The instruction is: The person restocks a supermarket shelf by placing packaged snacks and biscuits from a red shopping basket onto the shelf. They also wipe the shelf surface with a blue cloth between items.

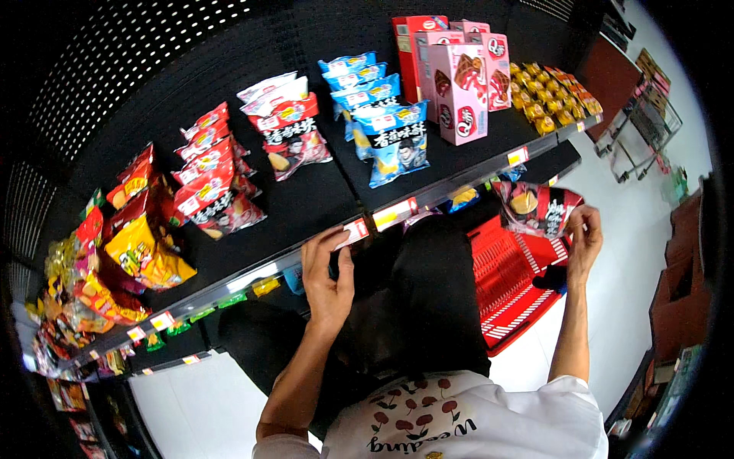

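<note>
The black shelf (294,206) carries snack bags (397,153) in rows, fronts outward, probably so each kind shows. The red basket (501,268) stands low on the floor (612,200), likely for easy reach. Seen from above, the dark red bag (531,212) is by its far end, pinched at one edge by the right hand (585,229), leaving most of its front uncovered. The left hand (325,277), half open, grasps nothing, fingertips at a price tag (353,232), perhaps for steadying.

Black shelf (315,208), perforated back panel (126,65) with bright holes all over the upper left. Floor's (631,222) white and kinda shiny, with a cart (656,126) standing on it at the upper right.
</note>
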The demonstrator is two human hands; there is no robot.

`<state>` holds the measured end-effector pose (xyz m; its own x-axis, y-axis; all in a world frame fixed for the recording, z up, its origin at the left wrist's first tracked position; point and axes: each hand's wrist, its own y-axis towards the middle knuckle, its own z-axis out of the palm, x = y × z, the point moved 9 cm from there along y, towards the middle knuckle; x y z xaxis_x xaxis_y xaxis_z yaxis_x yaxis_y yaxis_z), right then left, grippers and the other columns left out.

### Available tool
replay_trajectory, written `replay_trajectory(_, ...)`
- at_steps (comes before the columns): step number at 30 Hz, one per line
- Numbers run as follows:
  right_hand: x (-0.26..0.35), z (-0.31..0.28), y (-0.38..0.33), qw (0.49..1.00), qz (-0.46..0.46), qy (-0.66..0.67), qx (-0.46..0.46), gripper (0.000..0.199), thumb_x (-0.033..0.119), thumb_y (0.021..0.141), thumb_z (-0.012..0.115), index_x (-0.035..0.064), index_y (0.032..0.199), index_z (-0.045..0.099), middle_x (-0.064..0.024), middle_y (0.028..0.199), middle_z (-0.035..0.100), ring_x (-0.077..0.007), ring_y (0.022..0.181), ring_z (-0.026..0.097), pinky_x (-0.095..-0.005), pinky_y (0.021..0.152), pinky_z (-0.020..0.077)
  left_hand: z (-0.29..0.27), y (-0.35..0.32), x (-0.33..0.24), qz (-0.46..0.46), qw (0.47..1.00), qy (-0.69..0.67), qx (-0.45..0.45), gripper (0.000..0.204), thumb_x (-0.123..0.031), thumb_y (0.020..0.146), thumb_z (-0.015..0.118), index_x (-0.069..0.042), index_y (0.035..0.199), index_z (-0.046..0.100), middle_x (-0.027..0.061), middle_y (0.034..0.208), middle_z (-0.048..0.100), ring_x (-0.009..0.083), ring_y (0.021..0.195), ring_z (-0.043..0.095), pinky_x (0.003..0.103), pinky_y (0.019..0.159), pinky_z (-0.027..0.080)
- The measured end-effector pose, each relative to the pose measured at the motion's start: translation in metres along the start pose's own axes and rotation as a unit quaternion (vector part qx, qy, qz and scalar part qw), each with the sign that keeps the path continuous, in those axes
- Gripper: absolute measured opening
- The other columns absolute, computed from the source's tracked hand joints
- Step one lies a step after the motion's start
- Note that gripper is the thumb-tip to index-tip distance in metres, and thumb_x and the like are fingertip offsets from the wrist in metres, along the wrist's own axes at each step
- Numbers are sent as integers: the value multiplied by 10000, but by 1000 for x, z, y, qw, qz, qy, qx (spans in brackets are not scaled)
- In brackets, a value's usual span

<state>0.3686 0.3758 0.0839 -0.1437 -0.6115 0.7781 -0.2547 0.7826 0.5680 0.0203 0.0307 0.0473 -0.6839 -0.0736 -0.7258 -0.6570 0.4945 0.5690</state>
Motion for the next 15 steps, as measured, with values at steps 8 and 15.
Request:
replay_trajectory(8,195,166,22,963,-227,75,122,91,-29,924,648,-1,1009,670,-42,901,555,-113,786,538,-251,666,458,-29,-2,41,-95,988,-90,-88,204,-71,974,594,-14,1160,655,136,1174,627,258,1101,606,345,941,470)
replay_trajectory(15,254,313,-2,911,-366,28,188,116,49,869,723,80,978,702,-87,868,602,-265,791,629,-370,665,505,-51,-7,64,-148,970,-127,-145,240,-94,997,596,-42,1229,631,54,1162,633,143,1073,582,298,953,453)
